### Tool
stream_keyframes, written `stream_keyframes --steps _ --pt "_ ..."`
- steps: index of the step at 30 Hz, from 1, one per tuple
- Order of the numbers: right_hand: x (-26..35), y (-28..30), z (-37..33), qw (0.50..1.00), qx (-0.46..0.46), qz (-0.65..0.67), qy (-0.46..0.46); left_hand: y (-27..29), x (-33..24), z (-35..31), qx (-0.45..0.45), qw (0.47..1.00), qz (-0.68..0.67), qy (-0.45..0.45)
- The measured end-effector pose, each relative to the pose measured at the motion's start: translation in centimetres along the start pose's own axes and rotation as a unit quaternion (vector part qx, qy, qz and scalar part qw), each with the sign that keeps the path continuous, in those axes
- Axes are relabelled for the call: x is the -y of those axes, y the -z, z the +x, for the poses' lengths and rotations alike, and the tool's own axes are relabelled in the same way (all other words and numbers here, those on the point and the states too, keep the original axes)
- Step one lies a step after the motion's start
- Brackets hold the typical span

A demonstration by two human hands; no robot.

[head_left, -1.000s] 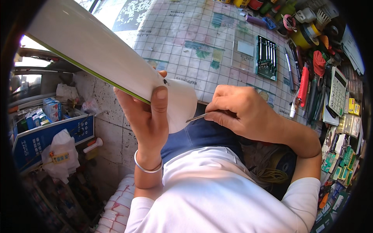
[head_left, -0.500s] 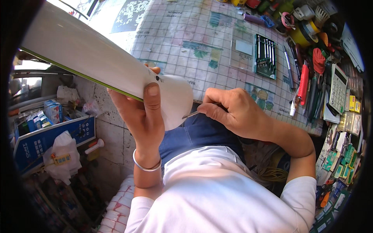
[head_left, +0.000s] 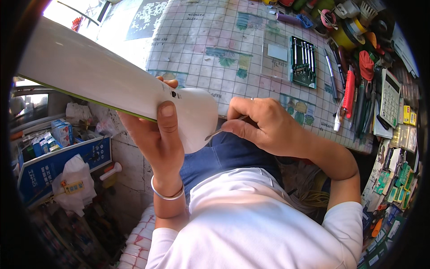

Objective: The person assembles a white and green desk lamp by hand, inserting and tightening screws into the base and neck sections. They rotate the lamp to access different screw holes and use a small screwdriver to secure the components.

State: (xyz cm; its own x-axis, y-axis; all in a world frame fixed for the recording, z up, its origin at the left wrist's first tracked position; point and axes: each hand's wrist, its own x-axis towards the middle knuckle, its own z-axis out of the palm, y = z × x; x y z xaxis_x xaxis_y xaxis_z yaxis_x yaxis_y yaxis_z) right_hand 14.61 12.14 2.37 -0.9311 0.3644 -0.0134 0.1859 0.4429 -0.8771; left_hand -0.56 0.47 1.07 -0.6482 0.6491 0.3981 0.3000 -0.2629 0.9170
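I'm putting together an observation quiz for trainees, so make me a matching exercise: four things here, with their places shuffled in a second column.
Things
1. Long white object
2. Thin metal tool
3. Screwdriver set
4. Metal bangle

Places
A. On the grid-patterned tabletop
B. Around the left wrist
C. Gripped in the left hand
D. Pinched in the right hand

Pairs: 1-C, 2-D, 3-A, 4-B

Cam's up on the person's head here, L one of a pair, wide fisheye, facing down over white shirt (head_left: pixel 251 224) & jeans (head_left: pixel 237 154). L hand (head_left: pixel 159 143) & R hand (head_left: pixel 257 124) are close, mid-view; table (head_left: pixel 186 51) lies farther, twd top; edges bend nr dark rim.
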Motion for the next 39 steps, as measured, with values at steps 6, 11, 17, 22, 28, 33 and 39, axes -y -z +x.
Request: stream_keyframes --steps 6,11,17,22,28,33,39 --pt "0.7 0.2 -0.1 0.998 0.015 0.047 -0.034 0.3 -0.1 -0.2 0.002 1.0 0.012 0.013" --pt "-0.2 -0.7 -0.4 0.997 -0.048 0.052 0.04 0.3 -0.1 -0.2 -0.006 1.0 0.02 0.01" --pt "0.6 0.1 -0.3 0.993 0.002 -0.116 0.016 0.2 -0.3 -0.3 -0.015 0.999 0.021 0.02" --pt "-0.1 -0.3 -0.3 0.997 -0.012 0.068 0.032 0.0 -0.2 -0.2 -0.016 0.999 0.026 0.012" --pt "-0.6 -0.9 -0.2 0.982 -0.035 0.182 0.035 0.0 -0.1 0.0 -0.013 0.998 0.053 0.009" --pt "-0.9 -0.8 -0.1 0.963 -0.019 0.268 0.014 -0.3 0.1 0.0 -0.012 0.998 0.068 0.004" --pt "-1.8 -1.4 0.1 0.944 -0.033 0.32 0.071 -0.2 0.2 0.4 -0.001 0.996 0.091 0.0"
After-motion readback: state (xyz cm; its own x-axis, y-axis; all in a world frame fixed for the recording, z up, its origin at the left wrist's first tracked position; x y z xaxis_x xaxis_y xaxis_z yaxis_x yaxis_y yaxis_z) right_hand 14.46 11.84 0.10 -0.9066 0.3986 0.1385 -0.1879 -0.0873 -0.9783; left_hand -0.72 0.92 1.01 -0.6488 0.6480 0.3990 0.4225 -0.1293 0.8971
